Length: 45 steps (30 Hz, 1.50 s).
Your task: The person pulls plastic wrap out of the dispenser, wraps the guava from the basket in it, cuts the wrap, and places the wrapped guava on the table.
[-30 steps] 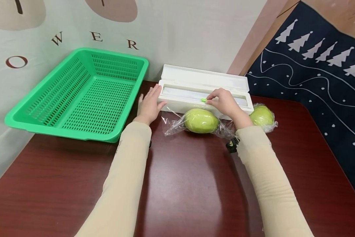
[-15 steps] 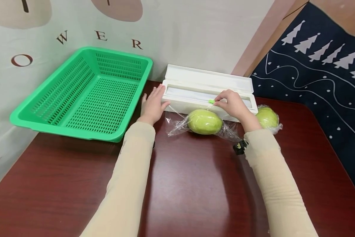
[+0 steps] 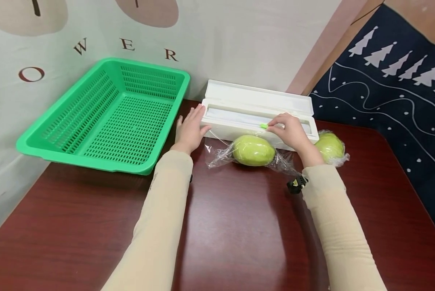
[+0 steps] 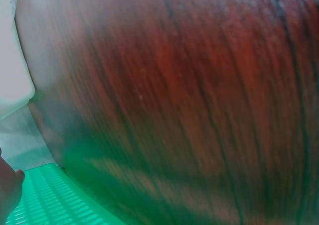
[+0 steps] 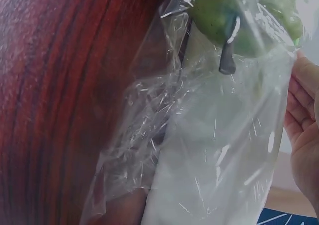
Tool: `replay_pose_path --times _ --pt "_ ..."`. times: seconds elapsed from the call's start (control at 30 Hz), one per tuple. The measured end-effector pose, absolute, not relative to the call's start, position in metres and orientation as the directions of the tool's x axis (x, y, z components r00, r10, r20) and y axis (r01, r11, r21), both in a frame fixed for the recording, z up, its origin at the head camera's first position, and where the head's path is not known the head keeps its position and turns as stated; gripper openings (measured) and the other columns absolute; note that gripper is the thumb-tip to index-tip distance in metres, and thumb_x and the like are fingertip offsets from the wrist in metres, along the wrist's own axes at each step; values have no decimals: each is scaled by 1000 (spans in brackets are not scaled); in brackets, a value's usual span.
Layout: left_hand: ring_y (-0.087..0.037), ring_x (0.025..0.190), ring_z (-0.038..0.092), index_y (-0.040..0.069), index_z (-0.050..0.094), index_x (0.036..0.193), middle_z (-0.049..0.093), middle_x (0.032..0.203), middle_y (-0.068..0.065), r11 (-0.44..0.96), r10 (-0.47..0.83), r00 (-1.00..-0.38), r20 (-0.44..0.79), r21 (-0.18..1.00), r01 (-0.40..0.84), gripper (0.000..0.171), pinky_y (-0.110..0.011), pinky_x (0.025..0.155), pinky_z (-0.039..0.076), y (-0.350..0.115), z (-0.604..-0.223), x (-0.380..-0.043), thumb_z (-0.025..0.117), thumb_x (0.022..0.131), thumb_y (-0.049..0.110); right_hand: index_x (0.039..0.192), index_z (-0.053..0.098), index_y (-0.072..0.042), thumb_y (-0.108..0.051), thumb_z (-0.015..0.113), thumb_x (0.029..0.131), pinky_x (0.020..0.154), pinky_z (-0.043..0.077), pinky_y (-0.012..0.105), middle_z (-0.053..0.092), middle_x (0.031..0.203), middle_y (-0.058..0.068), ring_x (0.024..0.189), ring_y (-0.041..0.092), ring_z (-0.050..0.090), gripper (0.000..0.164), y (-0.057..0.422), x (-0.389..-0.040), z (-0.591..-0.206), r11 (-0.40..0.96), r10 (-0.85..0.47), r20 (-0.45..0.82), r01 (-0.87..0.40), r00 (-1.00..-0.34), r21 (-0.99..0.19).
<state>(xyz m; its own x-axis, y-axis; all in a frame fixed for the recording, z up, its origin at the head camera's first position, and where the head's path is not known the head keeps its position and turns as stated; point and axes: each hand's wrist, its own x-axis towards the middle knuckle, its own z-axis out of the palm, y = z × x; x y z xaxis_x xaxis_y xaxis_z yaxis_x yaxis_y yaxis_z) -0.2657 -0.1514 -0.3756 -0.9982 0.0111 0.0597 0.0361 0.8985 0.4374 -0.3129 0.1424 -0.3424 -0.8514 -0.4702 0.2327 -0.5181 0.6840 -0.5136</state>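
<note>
A white cling film dispenser [image 3: 224, 130] lies along the back of the table with its lid [image 3: 261, 97] raised. My right hand [image 3: 289, 130] pinches the small green slide cutter [image 3: 263, 125] on the dispenser's front edge. At the left end, my left hand [image 3: 190, 130] rests against the box with its fingers straight and the thumb at the front. Clear film hangs over the front, and a green pear-like fruit [image 3: 253, 150] lies before the box, wrapped in film. The right wrist view shows the fruit's dark stem [image 5: 228, 60] and crumpled film [image 5: 144, 130].
A green plastic basket [image 3: 186, 87] stands at the left, close to my left hand. Another film-wrapped green fruit [image 3: 330, 147] sits beyond the dispenser's right end. Behind the dark red table [image 3: 235, 226] hang a pale printed cloth and a navy one.
My right hand has slid the green cutter a short way rightward along the dispenser. The left hand stays at the box's left end. The head view has shifted slightly.
</note>
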Motion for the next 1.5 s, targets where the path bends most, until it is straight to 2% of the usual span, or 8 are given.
replay_pose_path --times 0.3,0.6,0.77,0.97,1.5 --pt "-23 145 14 16 18 150 15 158 -1 892 10 -997 71 450 41 68 -53 116 10 -151 -373 -266 51 94 37 90 70 7 -5 68 82 93 41 47 66 98 26 101 37 55 14 180 -310 -340 752 -380 239 -449 -894 -482" --pt "-24 145 14 15 18 150 14 158 -2 898 22 -998 61 437 46 67 -54 115 12 -152 -374 -265 50 95 37 94 68 7 -7 65 86 99 37 50 62 108 28 110 38 51 16 202 -307 -335 789 -361 166 -395 -918 -471" --pt "-24 145 14 15 17 150 12 158 -1 901 27 -998 54 432 48 68 -54 115 11 -149 -375 -265 50 95 36 95 68 6 -9 65 86 93 39 51 62 104 27 103 38 52 17 216 -306 -331 808 -378 154 -407 -913 -427" --pt "-25 145 14 14 18 150 15 158 -3 900 28 -998 63 433 53 68 -55 115 10 -148 -372 -266 51 95 36 98 67 8 -5 64 86 90 40 52 61 104 28 99 37 50 17 244 -303 -324 866 -306 103 -322 -946 -383" --pt "-28 145 13 10 17 150 15 158 -6 901 34 -998 53 430 54 69 -55 115 12 -147 -370 -266 51 95 35 103 67 7 -5 60 88 94 39 52 60 109 29 103 38 47 20 255 -303 -315 902 -266 9 -252 -964 -351"
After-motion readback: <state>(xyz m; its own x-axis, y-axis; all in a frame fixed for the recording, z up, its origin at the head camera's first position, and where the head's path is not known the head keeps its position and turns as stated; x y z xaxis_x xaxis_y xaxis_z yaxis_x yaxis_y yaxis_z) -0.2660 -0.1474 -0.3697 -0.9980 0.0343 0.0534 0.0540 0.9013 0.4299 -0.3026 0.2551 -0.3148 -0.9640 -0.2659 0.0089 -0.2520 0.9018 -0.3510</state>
